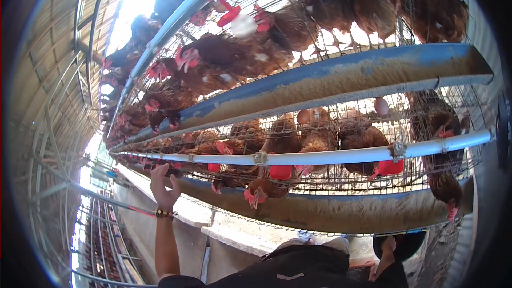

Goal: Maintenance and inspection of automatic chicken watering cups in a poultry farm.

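My left hand [165, 187] is raised at the left beside the lower cage row, its thumb and fingers apart and nothing seen in it. It overlaps the far end of the lower feed trough [320, 210]; whether it touches the trough cannot be told. Brown hens [260, 192] stand in the wire cages, one with its head out over that trough. Low at the right, my right hand [388, 244] is at a black basin [408, 246], partly inside its outline. Its fingers are too dark and small to show whether they grip the basin.
A blue upper trough [360, 72] caked with feed and a white water pipe [328, 158] run along the cages. Red drinker cups [281, 172] hang below the pipe. Eggs [303, 117] lie behind the wire. A concrete ledge [236, 240] runs below; metal framing [116, 200] stands left.
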